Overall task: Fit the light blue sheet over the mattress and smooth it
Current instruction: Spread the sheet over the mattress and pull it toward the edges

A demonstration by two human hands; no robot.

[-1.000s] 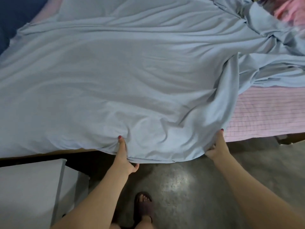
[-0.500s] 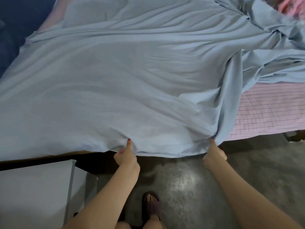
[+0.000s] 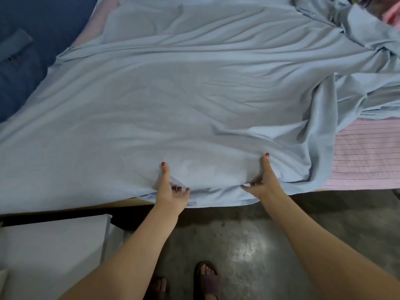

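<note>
The light blue sheet [image 3: 173,94] lies spread over most of the bed, wrinkled, with a bunched heap at the upper right. The pink striped mattress [image 3: 365,152] shows bare at the right. My left hand [image 3: 171,189] grips the sheet's near hem, thumb on top and fingers curled under the edge. About a forearm's width to its right, my right hand [image 3: 263,180] holds the same hem the same way. A thick fold of sheet hangs just right of my right hand.
A white cabinet [image 3: 49,252] stands at the lower left against the bed's edge. Dark blue fabric [image 3: 19,61] lies at the far left. My sandalled feet [image 3: 205,278] stand on the grey concrete floor [image 3: 249,245].
My right hand has shifted left along the hem, away from the hanging fold. Both hands have moved up onto the mattress edge, thumbs now lying on top of the sheet.
</note>
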